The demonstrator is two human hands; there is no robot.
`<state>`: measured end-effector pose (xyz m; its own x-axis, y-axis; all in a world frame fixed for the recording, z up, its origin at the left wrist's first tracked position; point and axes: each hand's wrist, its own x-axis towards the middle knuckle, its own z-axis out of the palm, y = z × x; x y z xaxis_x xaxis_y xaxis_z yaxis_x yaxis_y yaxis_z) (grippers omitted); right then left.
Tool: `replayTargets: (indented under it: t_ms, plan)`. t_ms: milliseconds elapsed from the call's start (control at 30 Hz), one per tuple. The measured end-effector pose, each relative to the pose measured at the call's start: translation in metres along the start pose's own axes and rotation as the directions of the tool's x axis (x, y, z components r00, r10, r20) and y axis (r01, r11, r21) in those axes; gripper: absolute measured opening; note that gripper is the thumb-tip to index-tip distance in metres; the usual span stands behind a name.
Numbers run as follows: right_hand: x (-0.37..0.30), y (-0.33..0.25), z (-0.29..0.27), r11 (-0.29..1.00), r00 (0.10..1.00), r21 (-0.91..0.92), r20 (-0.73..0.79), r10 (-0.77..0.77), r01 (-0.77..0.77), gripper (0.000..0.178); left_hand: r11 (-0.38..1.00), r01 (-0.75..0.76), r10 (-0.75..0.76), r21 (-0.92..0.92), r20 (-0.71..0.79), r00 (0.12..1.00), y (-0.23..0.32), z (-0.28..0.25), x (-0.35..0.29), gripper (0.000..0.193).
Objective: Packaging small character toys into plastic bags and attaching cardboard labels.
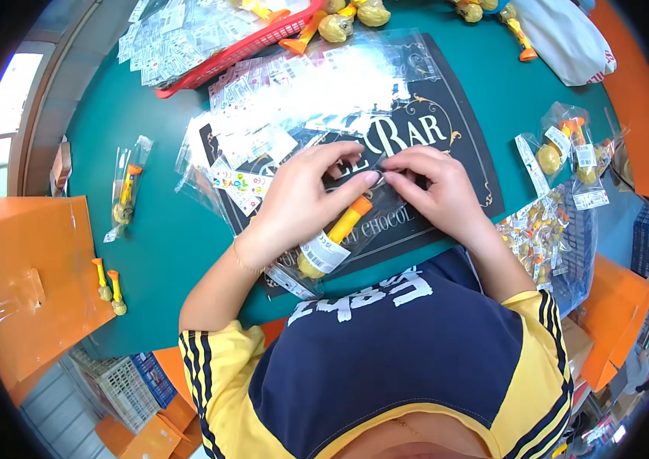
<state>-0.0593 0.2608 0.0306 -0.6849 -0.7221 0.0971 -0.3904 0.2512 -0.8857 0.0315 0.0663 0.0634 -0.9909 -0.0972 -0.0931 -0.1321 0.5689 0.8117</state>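
Note:
My left hand (313,187) and my right hand (435,187) meet over a dark printed mat, thumbs and fingers pinched on the open-end edge of a clear plastic bag. Inside this bag lies a small toy (349,220) with an orange-and-yellow handle and a rounded yellow end, slanting toward my body. A white label (324,254) with a barcode wraps across its lower part. Just beyond my left hand spread flat clear bags with white printed cards (263,145). The exact fold of plastic between my fingertips is too small to make out.
A red basket (240,57) of printed bags stands at the far left, loose yellow toys (336,27) beside it. Bagged toys (125,187) lie at left and right. A clear bin (577,245) of filled bags stands right of the green table (164,229).

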Motion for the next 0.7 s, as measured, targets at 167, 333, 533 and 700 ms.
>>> replayTargets:
  t_ms: [167, 333, 533, 700]
  plan:
    - [0.005, 0.001, 0.012, 0.978, 0.990, -0.196, -0.098, -0.097, 0.076, 0.015, 0.929, 0.290, -0.221, -0.230, 0.282, 0.934, -0.019, 0.012, 0.019, 0.024]
    - [0.004, 0.002, 0.018, 0.925, 0.971, -0.338, -0.098, -0.220, 0.175, 0.014, 0.953, 0.134, -0.095, -0.271, 0.152, 0.984, -0.029, 0.021, 0.009, 0.021]
    - [0.001, -0.004, 0.019, 0.922, 0.984, -0.366, -0.070, -0.161, 0.125, 0.009, 0.988, -0.144, 0.148, -0.063, 0.055, 0.987, -0.024, 0.022, 0.007, 0.014]
    - [-0.002, 0.006, -0.002, 0.961, 0.958, -0.277, -0.281, -0.064, -0.017, 0.007, 0.961, -0.016, 0.045, -0.276, 0.099, 0.994, -0.035, 0.027, 0.004, 0.012]
